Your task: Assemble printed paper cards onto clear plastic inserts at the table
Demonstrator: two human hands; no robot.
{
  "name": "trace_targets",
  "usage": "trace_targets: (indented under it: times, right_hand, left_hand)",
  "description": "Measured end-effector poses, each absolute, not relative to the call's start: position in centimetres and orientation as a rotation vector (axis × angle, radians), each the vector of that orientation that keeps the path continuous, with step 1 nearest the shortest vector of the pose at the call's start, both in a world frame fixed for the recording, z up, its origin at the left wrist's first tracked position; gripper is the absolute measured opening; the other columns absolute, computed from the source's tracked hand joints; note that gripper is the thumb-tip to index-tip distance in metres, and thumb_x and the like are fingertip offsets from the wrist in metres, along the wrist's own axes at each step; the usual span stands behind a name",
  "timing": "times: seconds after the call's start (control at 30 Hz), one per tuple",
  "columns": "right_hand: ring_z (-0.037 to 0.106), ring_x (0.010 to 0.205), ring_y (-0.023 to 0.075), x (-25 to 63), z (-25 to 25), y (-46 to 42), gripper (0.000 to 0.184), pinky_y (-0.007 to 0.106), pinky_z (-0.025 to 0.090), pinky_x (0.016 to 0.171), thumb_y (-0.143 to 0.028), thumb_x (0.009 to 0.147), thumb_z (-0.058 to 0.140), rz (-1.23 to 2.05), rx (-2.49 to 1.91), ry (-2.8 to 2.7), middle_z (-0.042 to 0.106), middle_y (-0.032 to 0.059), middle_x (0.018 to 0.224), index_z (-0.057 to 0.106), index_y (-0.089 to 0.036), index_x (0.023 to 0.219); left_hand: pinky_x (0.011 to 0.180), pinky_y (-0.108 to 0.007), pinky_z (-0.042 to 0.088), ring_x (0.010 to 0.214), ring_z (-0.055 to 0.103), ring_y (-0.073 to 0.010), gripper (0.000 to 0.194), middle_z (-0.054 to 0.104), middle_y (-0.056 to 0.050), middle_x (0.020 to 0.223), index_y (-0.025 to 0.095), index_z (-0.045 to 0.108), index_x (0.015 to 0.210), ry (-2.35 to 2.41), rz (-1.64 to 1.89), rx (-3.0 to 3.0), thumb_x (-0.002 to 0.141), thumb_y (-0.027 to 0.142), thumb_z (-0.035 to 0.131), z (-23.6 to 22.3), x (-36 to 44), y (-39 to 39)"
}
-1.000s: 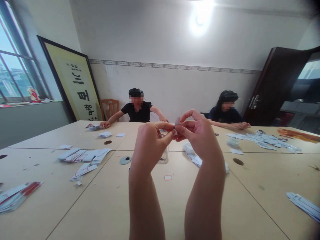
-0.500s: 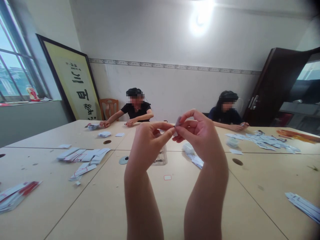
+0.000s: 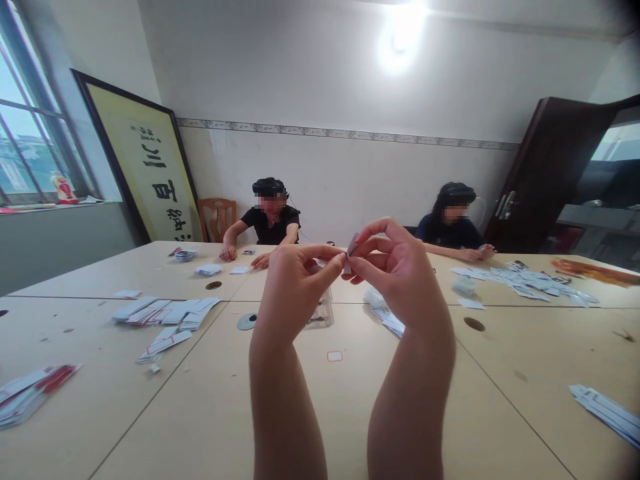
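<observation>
My left hand and my right hand meet above the middle of the table, fingertips almost touching. Between the right thumb and fingers is a small greyish-white slip, seen nearly edge-on; its exact kind is unclear. My left thumb and forefinger pinch together at the slip's edge, with a tiny dark spot there that I cannot make out. Below the hands, a clear plastic tray is partly covered by my left wrist. A small white label with a red border lies between my forearms.
White card packs spread at left, with red-and-white packs nearer. A plastic bag sits behind my right wrist. Loose cards cover the far right. Two co-workers sit opposite. The table has round holes.
The slip between my fingers has turned slightly, and its lower part now shows beneath the fingertips. A co-worker's hands at the far left have shifted on the table.
</observation>
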State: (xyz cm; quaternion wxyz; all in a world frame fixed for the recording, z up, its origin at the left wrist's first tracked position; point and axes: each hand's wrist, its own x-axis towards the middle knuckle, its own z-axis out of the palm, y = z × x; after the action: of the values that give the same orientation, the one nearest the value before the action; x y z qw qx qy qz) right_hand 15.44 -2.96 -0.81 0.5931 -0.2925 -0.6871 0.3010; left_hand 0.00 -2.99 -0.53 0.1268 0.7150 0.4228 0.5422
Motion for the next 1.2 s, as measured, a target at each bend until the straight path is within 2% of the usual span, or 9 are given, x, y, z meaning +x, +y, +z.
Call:
trace_targets:
  times: [0.2, 0.37, 0.6, 1.0, 1.2]
  right_hand:
    - [0.068, 0.068, 0.0147, 15.5, -0.8, -3.0, 0.019, 0.032, 0.060, 0.068, -0.027, 0.080, 0.067, 0.720, -0.666, -1.615, 0.063, -0.0035, 0.076, 0.051, -0.024, 0.090]
    - [0.068, 0.067, 0.0146, 15.6, -0.9, -2.8, 0.019, 0.031, 0.059, 0.066, -0.027, 0.080, 0.067, 0.695, -0.675, -1.613, 0.061, -0.0041, 0.075, 0.051, -0.024, 0.090]
    - [0.067, 0.066, 0.0144, 15.5, -1.0, -2.7, 0.018, 0.030, 0.058, 0.063, -0.025, 0.079, 0.066, 0.652, -0.705, -1.613, 0.061, -0.0042, 0.074, 0.051, -0.024, 0.090]
    - [0.066, 0.065, 0.0129, 15.3, -0.9, -2.7, 0.017, 0.030, 0.058, 0.065, -0.024, 0.079, 0.066, 0.654, -0.695, -1.578, 0.060, -0.0043, 0.074, 0.052, -0.023, 0.088]
    - [0.065, 0.064, 0.0125, 15.4, -1.0, -2.7, 0.017, 0.029, 0.057, 0.064, -0.020, 0.078, 0.066, 0.663, -0.675, -1.571, 0.061, -0.0045, 0.074, 0.052, -0.023, 0.087]
  left_hand:
    - [0.049, -0.023, 0.041, 0.050, 0.056, -0.0136, 0.019, 0.060, 0.000, 0.049, 0.020, 0.077, 0.080, 1.205, 1.579, 2.112, 0.081, 0.032, 0.063, -0.7, 0.1, -3.0]
    - [0.063, -0.028, 0.050, 0.045, 0.046, -0.0083, 0.017, 0.053, 0.005, 0.043, 0.021, 0.075, 0.076, 1.231, 1.637, 2.130, 0.082, 0.030, 0.063, -0.6, 0.3, -3.0]
    - [0.051, -0.023, 0.040, 0.047, 0.047, -0.0085, 0.013, 0.059, 0.003, 0.051, 0.020, 0.072, 0.075, 1.262, 1.665, 2.095, 0.079, 0.028, 0.064, -0.7, 0.6, -3.0]
    - [0.064, -0.029, 0.045, 0.042, 0.041, -0.0083, 0.010, 0.050, 0.008, 0.040, 0.021, 0.067, 0.072, 1.307, 1.671, 2.098, 0.079, 0.023, 0.060, -0.6, 1.1, -3.1]
    - [0.064, -0.028, 0.045, 0.043, 0.044, -0.0088, 0.010, 0.050, 0.008, 0.039, 0.021, 0.067, 0.072, 1.272, 1.706, 2.101, 0.079, 0.024, 0.060, -0.8, 1.1, -3.2]
